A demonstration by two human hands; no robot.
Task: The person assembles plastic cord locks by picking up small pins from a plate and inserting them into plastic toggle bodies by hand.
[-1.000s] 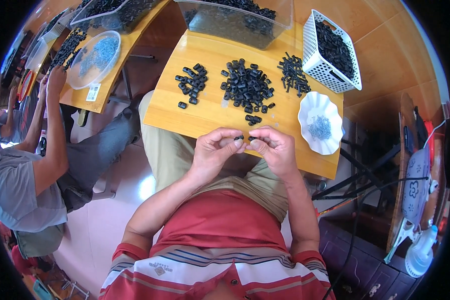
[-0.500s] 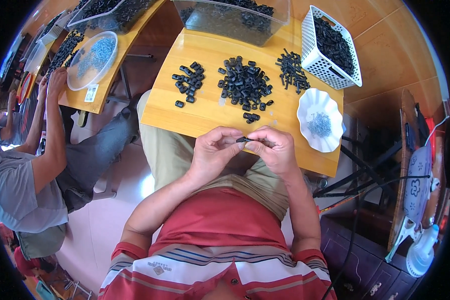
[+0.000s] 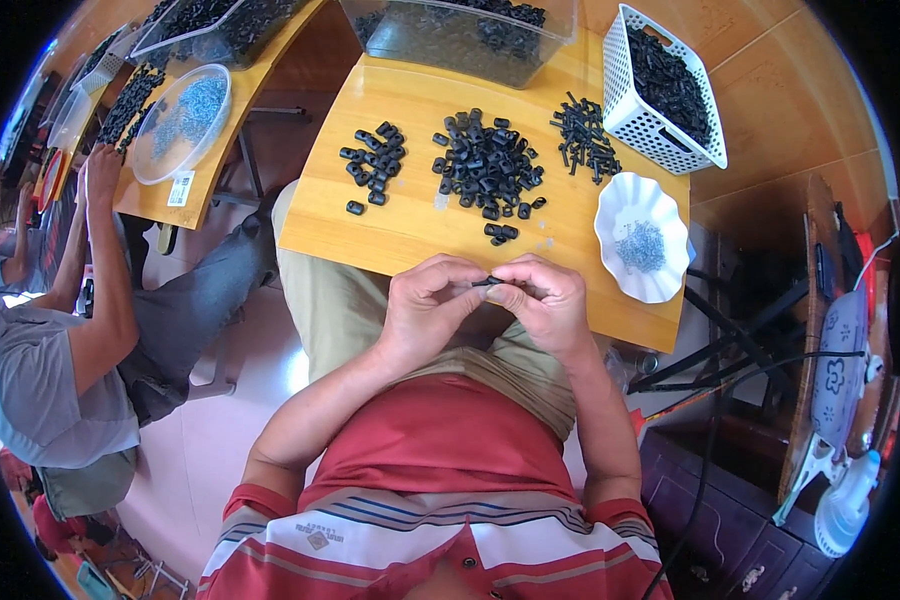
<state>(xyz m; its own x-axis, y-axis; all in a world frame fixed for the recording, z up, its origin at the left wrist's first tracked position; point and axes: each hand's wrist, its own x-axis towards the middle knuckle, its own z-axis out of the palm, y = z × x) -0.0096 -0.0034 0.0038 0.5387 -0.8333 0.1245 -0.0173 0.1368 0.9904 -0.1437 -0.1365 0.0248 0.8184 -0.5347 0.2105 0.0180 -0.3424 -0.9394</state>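
Observation:
At the table's front edge both my hands meet, fingertips pinched around a small black plastic part [image 3: 488,281]. My left hand [image 3: 432,305] grips its left end between thumb and forefinger. From the other side, my right hand [image 3: 547,302] pinches it in the same way. The fingers cover most of the part, so its exact shape cannot be made out. Just beyond my hands lie a few short black barrel-shaped pieces [image 3: 501,233], with a large heap of the same kind [image 3: 487,165] behind them.
A smaller cluster of black pieces [image 3: 374,160] lies left on the wooden table [image 3: 320,215]. Black stem-like parts [image 3: 584,138], a white perforated basket [image 3: 660,145] and a scalloped white dish [image 3: 615,205] of tiny bluish pieces stand right. A clear bin [image 3: 450,50] is behind. A co-worker [image 3: 60,370] sits left.
My hands stay pinched together at the same spot, and the black part between them shows a little less. The co-worker's arm at left has shifted slightly.

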